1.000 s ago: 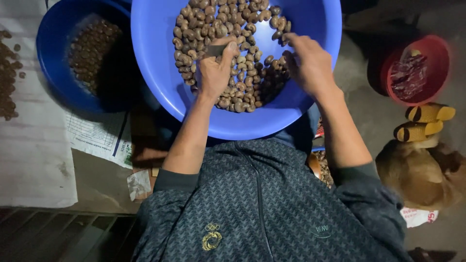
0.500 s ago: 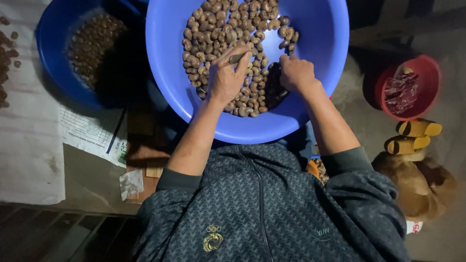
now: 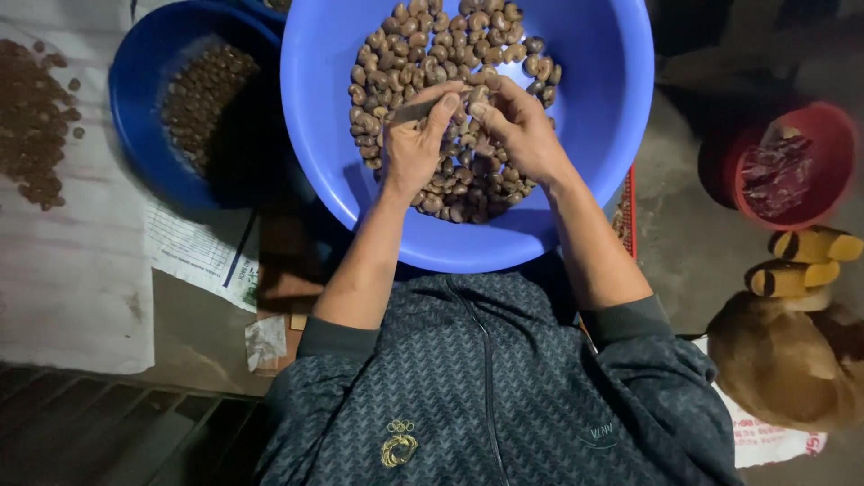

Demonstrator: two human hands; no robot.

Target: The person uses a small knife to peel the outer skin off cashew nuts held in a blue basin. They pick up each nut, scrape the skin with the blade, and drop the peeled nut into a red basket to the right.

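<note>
Both hands work over the large blue basin resting in the person's lap: the left hand is closed around a small dark blade-like tool, and the right hand pinches a single brown nut between thumb and fingertips, touching the tool's tip. Beneath them lies the heap of nuts. Farther left stands a darker blue basin of nuts, farther right a red bowl.

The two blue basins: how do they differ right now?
The lighter blue basin lies under both hands and looks larger; the dark blue basin sits off to the side, untouched. The lighter one holds pale brown nuts; the dark one's contents look smaller and darker. The left hand and right hand meet over a nut. Both basins are round plastic.
</note>
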